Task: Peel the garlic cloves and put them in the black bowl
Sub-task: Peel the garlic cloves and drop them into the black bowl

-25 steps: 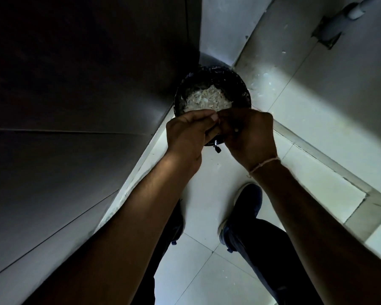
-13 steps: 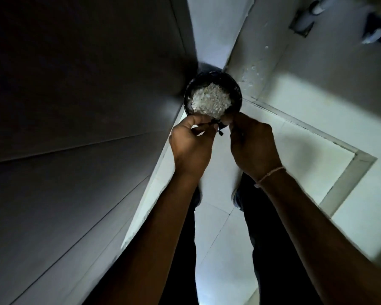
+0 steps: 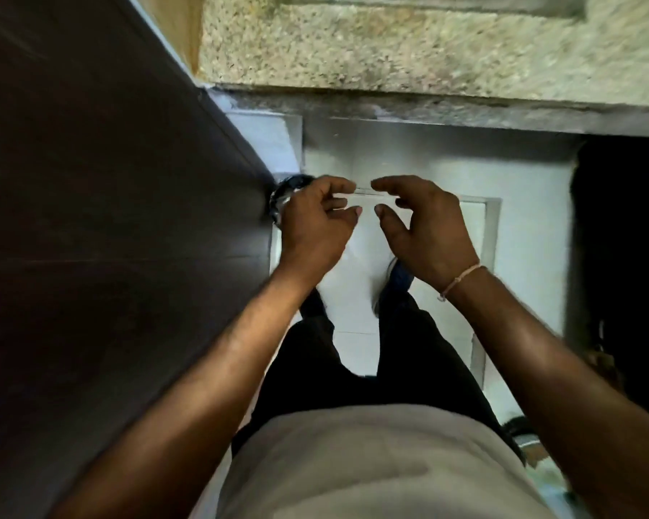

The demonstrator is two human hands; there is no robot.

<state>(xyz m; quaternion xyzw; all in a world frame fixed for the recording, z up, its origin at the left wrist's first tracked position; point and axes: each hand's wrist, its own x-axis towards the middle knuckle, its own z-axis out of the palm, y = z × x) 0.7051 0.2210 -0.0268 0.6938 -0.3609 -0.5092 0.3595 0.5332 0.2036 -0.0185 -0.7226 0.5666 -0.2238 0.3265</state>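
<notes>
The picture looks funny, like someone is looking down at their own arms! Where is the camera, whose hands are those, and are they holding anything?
The camera sits on a person's head and points forward and down, so you see what they see: their own arms, shirt, dark trousers and shoes above a pale tiled floor. There is only this one view.

The left hand and the right hand float in front of the body, a small gap between them, fingers loosely curled. Neither hand seems to hold anything. The picture is a bit blurry, so a tiny scrap of garlic skin could hide there.

Behind the left hand, on the floor beside a dark panel, peeks the edge of the black bowl. The hand covers most of it, so what is inside cannot be seen. Ahead runs a speckled stone ledge.
</notes>
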